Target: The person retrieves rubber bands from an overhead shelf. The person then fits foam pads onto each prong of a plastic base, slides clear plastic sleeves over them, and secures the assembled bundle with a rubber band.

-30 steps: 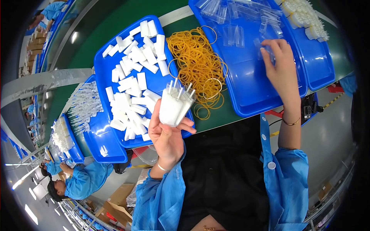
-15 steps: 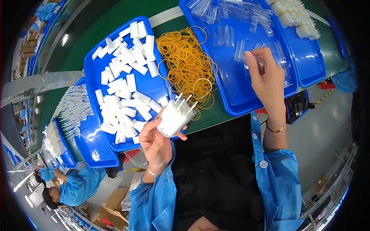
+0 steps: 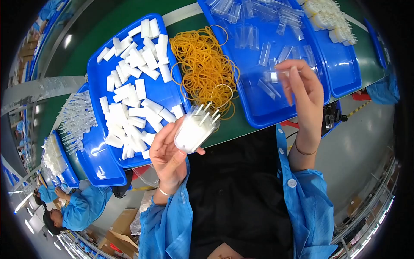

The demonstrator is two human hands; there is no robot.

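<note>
My left hand (image 3: 167, 162) is closed around a bundle of white blocks in clear plastic sleeves (image 3: 194, 134), with several thin white prongs sticking up from its top. Over the right blue tray (image 3: 263, 114), my right hand (image 3: 308, 93) pinches a small clear plastic sleeve (image 3: 283, 72) between thumb and forefinger. Loose clear sleeves (image 3: 280, 26) lie in that tray below and beyond the hand. A heap of orange rubber bands (image 3: 202, 69) sits between the two large trays, just past the bundle.
White rectangular blocks (image 3: 125, 125) fill much of the left blue tray (image 3: 97, 73). Thin clear-and-white parts (image 3: 79, 118) lie farther left. Bundled white parts (image 3: 332, 21) rest in a tray at the far right. A person in blue (image 3: 86, 207) works at lower left.
My right hand has gone from curled fingers over the tray to a raised pinch on a clear sleeve. Sleeves beneath it have shifted. My left hand keeps the bundle, slightly turned.
</note>
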